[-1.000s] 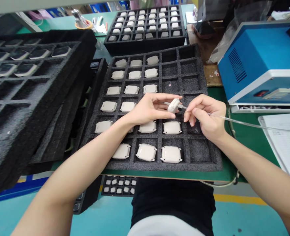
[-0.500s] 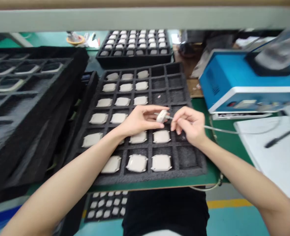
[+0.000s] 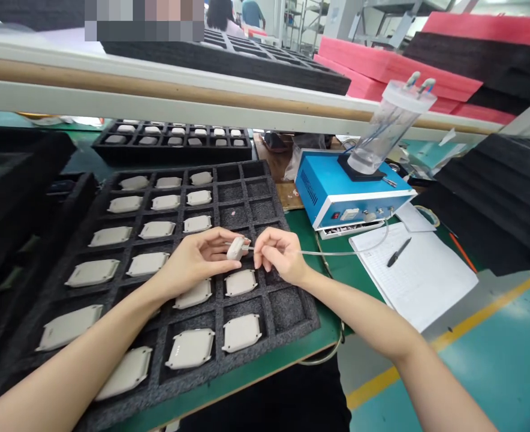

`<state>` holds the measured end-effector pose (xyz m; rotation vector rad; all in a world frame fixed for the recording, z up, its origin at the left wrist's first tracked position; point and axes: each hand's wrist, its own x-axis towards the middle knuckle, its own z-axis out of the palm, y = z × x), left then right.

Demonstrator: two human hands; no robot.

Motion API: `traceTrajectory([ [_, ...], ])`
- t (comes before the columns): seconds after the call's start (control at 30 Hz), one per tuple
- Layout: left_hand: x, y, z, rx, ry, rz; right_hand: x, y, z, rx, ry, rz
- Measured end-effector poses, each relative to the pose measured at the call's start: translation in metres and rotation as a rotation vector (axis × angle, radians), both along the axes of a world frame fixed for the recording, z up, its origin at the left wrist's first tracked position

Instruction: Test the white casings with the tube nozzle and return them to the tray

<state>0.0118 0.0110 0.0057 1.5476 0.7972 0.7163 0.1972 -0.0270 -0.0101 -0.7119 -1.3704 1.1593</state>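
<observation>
My left hand (image 3: 193, 261) pinches a small beige watch case (image 3: 235, 248) on edge between thumb and fingers, above the black foam tray (image 3: 265, 342). Close on its right, my right hand (image 3: 280, 255) is closed around a thin clear tube (image 3: 332, 253). The tube's tip end points at the side of the case; whether they touch I cannot make out. Under both hands, the tray's pockets hold rows of similar beige cases (image 3: 241, 333), while several pockets on its right side are bare.
The tube runs to a blue machine (image 3: 314, 186) topped by a clear cylinder (image 3: 377, 135). Papers (image 3: 427, 270) with a black pen (image 3: 398, 252) lie right of the tray. More black trays stand left (image 3: 17, 144) and behind (image 3: 170, 155). A shelf edge (image 3: 247, 105) crosses above.
My view has swung up and to the right, showing the shelf top and more of the machine. Both hands keep nearly the same grip on the case and tube.
</observation>
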Motion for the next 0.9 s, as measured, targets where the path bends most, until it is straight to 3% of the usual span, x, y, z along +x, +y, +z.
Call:
traceTrajectory([
  [0.9,-0.0002,-0.0022,0.0016,-0.03,0.013,0.015,-0.0001,-0.0002,0.0019,-0.054,-0.026,0.001],
])
